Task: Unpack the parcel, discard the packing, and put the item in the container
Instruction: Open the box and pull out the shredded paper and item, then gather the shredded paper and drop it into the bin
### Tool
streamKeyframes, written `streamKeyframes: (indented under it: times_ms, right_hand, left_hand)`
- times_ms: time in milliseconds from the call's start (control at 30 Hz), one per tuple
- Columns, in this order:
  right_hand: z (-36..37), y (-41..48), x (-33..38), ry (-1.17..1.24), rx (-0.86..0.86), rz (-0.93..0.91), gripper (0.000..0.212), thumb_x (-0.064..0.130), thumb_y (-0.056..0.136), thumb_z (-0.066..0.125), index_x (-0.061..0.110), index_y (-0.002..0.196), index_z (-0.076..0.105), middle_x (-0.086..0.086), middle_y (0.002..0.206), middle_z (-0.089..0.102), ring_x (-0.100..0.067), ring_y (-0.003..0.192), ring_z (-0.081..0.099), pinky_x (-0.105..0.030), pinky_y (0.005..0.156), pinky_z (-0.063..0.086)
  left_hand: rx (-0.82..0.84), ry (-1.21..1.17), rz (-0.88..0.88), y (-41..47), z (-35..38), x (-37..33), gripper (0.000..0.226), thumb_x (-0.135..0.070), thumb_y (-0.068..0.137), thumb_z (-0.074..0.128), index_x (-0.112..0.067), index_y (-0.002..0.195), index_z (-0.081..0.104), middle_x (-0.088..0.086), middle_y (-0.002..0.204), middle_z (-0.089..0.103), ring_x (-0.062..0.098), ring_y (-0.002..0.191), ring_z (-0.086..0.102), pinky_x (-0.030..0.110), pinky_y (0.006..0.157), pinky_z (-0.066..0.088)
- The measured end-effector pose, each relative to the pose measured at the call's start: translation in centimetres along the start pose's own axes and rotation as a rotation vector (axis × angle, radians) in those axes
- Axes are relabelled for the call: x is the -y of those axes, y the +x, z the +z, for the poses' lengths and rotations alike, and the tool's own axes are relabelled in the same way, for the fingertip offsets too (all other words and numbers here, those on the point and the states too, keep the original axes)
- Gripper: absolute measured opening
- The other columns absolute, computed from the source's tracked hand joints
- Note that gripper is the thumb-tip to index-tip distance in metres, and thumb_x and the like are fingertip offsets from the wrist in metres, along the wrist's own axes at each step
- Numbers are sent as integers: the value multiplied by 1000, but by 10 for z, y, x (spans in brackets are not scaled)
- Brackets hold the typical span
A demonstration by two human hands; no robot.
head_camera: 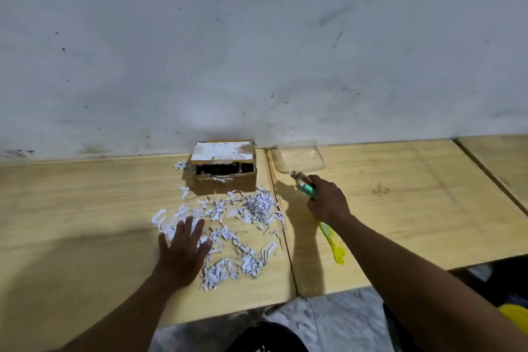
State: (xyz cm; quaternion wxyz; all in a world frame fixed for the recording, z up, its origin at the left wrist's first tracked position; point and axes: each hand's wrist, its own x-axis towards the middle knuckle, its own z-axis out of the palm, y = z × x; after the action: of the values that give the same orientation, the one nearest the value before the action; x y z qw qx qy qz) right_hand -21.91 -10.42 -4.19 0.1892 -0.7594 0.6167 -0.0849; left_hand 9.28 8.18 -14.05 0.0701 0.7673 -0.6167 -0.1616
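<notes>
An opened cardboard parcel box (225, 164) stands against the wall, its white-labelled flap raised. White shredded paper packing (228, 226) lies scattered on the wooden table (85, 208) in front of it. My left hand (183, 248) rests flat, fingers spread, on the left part of the shreds. My right hand (327, 200) grips a small green item, a lighter (304, 184), with its metal tip pointing up-left at a clear plastic container (298, 158) beside the box.
A yellow utility knife (334, 246) lies on the right table, partly under my right forearm. A seam separates the two tables. A grey wall rises right behind the box. Tiled floor and a dark object show below the table edge.
</notes>
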Motion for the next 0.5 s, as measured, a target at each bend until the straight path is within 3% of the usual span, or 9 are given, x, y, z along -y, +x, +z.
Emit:
streamKeyframes:
  times_ms: [133, 200, 300, 500]
  right_hand:
    - [0, 2, -63, -99, -19, 253, 43, 10, 77, 60, 19, 119, 55, -7, 107, 65, -31, 99, 62, -31, 67, 41]
    - [4, 3, -88, -150, -44, 336, 36, 12, 82, 61, 16, 117, 53, -8, 107, 63, -31, 100, 63, -34, 69, 44]
    - [16, 2, -112, -152, -61, 396, 29, 17, 92, 57, 16, 120, 49, -10, 108, 61, -33, 103, 62, -41, 77, 51]
    - [28, -7, -116, -64, -70, 358, 77, 22, 90, 57, 20, 155, 16, -11, 136, 46, -36, 114, 53, -51, 88, 49]
  left_hand:
    - [-8, 63, 14, 8, 6, 13, 79, -66, 87, 9, -26, 153, 24, 7, 161, 23, 27, 148, 20, 64, 113, 7]
    - [-11, 65, 26, 11, 7, 20, 82, -70, 86, 1, -28, 155, 17, 4, 163, 15, 24, 150, 10, 60, 115, 0]
    - [-38, 39, 48, 11, 4, 24, 87, -73, 84, -2, -26, 155, 20, 6, 163, 16, 22, 150, 7, 59, 115, -1]
    - [-12, 29, 40, 19, 5, 19, 90, -76, 81, -7, -30, 155, 12, 3, 163, 2, 19, 149, -5, 57, 115, -9]
